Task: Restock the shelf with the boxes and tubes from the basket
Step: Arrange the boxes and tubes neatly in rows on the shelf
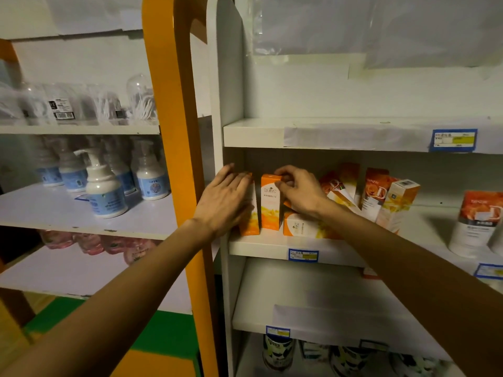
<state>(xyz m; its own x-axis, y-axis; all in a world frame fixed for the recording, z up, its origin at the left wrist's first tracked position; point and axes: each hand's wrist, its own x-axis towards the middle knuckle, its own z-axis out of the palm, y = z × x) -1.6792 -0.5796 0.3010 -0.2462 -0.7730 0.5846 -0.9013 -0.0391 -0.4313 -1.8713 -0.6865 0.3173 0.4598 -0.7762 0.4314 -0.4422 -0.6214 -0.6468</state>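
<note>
Forearms: two bare forearms are seen reaching from 6 o'clock up toward the middle shelf (272,247) at centre.
Left hand (226,198): laid flat with the fingers extended and unclenched, the palm pressed against the outer face of the leftmost upright orange box (249,221); nothing is gripped.
Right hand (298,190): the fingertips (283,178) are pinched on the top right corner of the second upright orange box (270,202), which is stood just beside the first, at 3 o'clock of it.
Lying orange box (302,227): one box is laid on its side under the right wrist, at 5 o'clock of the pinched box.
Boxes counted near the hands: three of the orange-and-white kind, two upright and one lying.
Rose-printed boxes (375,194): about five are leaned together at 3 o'clock of the right hand; the exact count cannot be told.
White tube (475,221): one, stood cap down at far 3 o'clock on the same shelf.
Price labels (303,254): five blue-edged ones are fixed to shelf edges.
Pump bottles (104,191): at least five are stood on the neighbouring unit at 9 o'clock, beyond the orange upright (174,104).
</note>
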